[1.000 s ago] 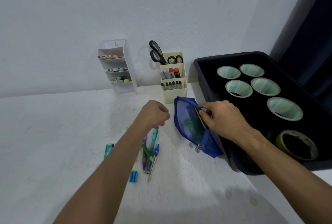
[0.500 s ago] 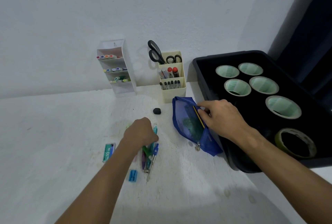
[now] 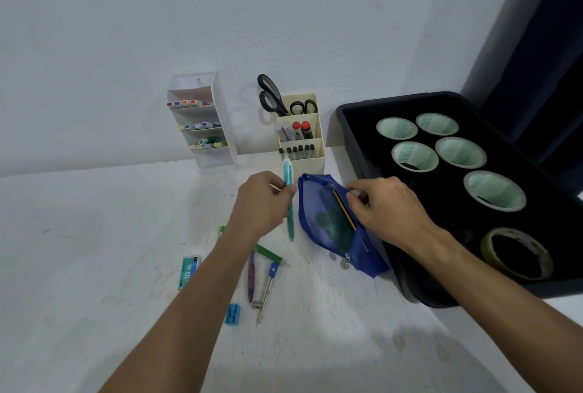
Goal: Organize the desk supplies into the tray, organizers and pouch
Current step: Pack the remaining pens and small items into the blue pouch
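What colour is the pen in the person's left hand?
Teal, with a white tip: the pen in the left hand, seen in the head view.

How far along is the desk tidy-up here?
Mostly done: tape rolls sit in the black tray, markers and scissors fill both organizers. In hand: left hand holds a teal pen; right hand holds the blue pouch open. Left: a few small items loose on the desk.

Home desk corner: stationery organizers (image 3: 301, 131), plain wall (image 3: 126, 30)
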`<state>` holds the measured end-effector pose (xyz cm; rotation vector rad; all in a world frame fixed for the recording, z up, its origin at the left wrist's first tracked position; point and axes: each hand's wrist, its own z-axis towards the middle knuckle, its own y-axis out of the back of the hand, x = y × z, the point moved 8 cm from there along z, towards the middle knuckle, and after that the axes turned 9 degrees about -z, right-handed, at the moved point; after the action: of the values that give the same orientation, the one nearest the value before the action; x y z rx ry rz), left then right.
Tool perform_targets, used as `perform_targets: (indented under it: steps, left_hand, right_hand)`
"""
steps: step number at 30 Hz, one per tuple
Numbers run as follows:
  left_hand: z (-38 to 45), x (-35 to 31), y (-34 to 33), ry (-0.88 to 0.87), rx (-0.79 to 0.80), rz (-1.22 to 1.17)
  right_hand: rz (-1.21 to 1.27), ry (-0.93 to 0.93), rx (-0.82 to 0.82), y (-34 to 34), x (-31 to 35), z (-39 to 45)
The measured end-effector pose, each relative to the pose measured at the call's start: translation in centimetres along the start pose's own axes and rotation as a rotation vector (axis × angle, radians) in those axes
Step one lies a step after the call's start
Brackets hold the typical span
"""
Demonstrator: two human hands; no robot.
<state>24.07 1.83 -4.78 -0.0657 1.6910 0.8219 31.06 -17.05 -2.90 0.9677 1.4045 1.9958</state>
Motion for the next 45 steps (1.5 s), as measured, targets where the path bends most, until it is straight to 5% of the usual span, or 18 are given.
perform_targets:
  steps: [4,9,17,28,37,45]
  left_hand:
    - [-0.2,0.3,-2.7,0.106,0.062,-0.354]
    - [-1.1,2.0,-6.7,0.321,0.181,-0.477]
    - [-0.7,2.0,-9.8,0.395,0.247,-0.317]
    - [-0.6,2.5,-5.4,0.115,0.208,-0.029]
    - [-1.6,5.7,1.1,0.005,0.511,0.611]
    - [-2.1,7.2,1.2,-0.071,0.538,0.688]
  right_hand:
    - [-0.007,0.001,-0.007,0.0,0.0,0.1]
    - [-0.025,0.009,-0.031,0.0,0.0,0.1]
    - [-0.023,0.009,-0.009,0.0,0.1,0.1]
    - [-0.027,0.026,-0.011,-0.2,-0.1,0.2]
    - [-0.042,0.046,-0.027,-0.5,0.0,0.2]
    - [-0.024,0.05,-0.022,-0.7,0.2,0.5]
